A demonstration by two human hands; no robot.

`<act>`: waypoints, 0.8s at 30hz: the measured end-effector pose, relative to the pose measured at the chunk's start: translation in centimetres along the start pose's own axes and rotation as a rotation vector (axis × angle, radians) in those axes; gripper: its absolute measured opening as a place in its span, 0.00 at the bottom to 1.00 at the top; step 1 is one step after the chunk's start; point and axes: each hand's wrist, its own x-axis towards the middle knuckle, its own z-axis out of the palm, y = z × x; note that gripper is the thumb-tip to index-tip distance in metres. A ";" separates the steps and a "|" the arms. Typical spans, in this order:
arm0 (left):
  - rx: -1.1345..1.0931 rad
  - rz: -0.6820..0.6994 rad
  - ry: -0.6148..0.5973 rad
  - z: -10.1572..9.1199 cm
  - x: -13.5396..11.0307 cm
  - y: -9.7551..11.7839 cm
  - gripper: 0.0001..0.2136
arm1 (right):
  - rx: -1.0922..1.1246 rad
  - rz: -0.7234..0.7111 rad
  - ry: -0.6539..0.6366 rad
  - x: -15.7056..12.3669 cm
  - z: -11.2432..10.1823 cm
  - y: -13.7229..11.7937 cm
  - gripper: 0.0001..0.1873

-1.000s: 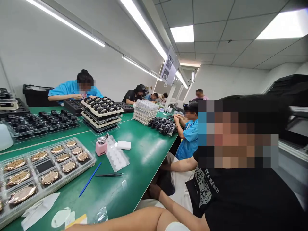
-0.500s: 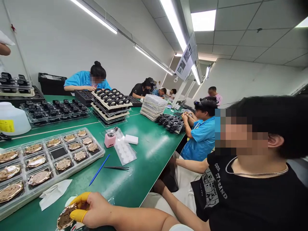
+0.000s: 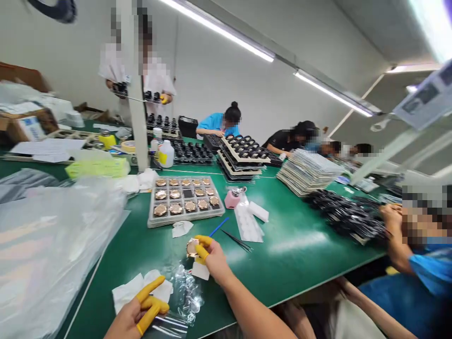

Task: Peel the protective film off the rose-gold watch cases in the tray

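Observation:
My right hand [image 3: 208, 256], with yellow finger cots on thumb and forefinger, pinches a round rose-gold watch case [image 3: 192, 247] above the green table [image 3: 300, 249]. My left hand [image 3: 141, 310], also in yellow finger cots, is at the near edge with its fingers curled on a white wipe [image 3: 130, 292] and crinkled clear plastic film [image 3: 185, 294]. A grey tray [image 3: 185, 202] of several rose-gold watch cases lies just beyond my right hand. A blue stick [image 3: 219, 227] and black tweezers [image 3: 237, 240] lie beside it.
A pink pump bottle [image 3: 233, 197], a white blister strip [image 3: 247, 223] and a white block [image 3: 259, 212] sit right of the tray. Large plastic sheets [image 3: 49, 245] cover the left. Stacked trays [image 3: 243, 155], paper stacks [image 3: 307, 169] and seated workers line the table; a person stands behind a white post [image 3: 136, 89].
The view has swung left and down. My right hand with the watch case now sits mid-table, and my left hand has come into view at the near edge.

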 end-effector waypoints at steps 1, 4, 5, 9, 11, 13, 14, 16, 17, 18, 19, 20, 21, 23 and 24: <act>0.008 0.028 -0.023 0.1 0.0 0.2 0.33 | -0.106 -0.043 0.031 1.0 -0.3 -0.7 0.23; 0.032 0.116 -0.091 0.4 0.0 0.6 0.37 | -0.455 -0.200 0.124 5.4 -0.9 -3.7 0.21; 0.034 0.132 -0.103 0.5 -0.1 0.5 0.37 | -0.483 -0.221 0.137 7.3 -0.9 -4.7 0.21; 0.023 0.140 -0.143 0.4 -0.4 -0.1 0.33 | -0.639 -0.253 0.239 14.8 -0.1 -7.6 0.20; -0.004 0.148 -0.156 0.2 -0.4 -0.6 0.32 | -0.749 -0.237 0.249 17.5 0.7 -7.8 0.18; -0.034 0.166 -0.160 0.2 -0.2 -1.0 0.32 | -0.866 -0.217 0.204 19.3 1.3 -7.4 0.15; -0.041 0.175 -0.159 0.2 -0.2 -1.1 0.31 | -0.922 -0.212 0.172 19.9 1.5 -7.1 0.13; -0.039 0.185 -0.155 0.2 -0.1 -1.2 0.31 | -1.024 -0.225 0.120 20.6 1.6 -6.7 0.14; -0.035 0.182 -0.154 0.2 -0.1 -1.2 0.30 | -1.068 -0.242 0.104 20.8 1.6 -6.6 0.14; -0.032 0.174 -0.154 0.2 -0.1 -1.2 0.30 | -1.106 -0.264 0.091 20.9 1.6 -6.6 0.14; -0.030 0.164 -0.154 0.2 0.0 -1.2 0.29 | -1.139 -0.288 0.074 21.0 1.7 -6.6 0.15; -0.030 0.152 -0.155 0.1 0.0 -1.3 0.29 | -1.169 -0.310 0.050 21.1 1.9 -6.7 0.15; -0.031 0.138 -0.154 0.1 0.0 -1.4 0.30 | -1.197 -0.329 0.022 21.1 2.3 -6.7 0.15; -0.036 0.104 -0.149 -0.1 0.2 -1.7 0.31 | -1.244 -0.347 -0.030 21.1 3.4 -6.7 0.14; -0.038 0.086 -0.148 -0.2 0.3 -1.9 0.32 | -1.263 -0.347 -0.044 21.1 4.0 -6.7 0.15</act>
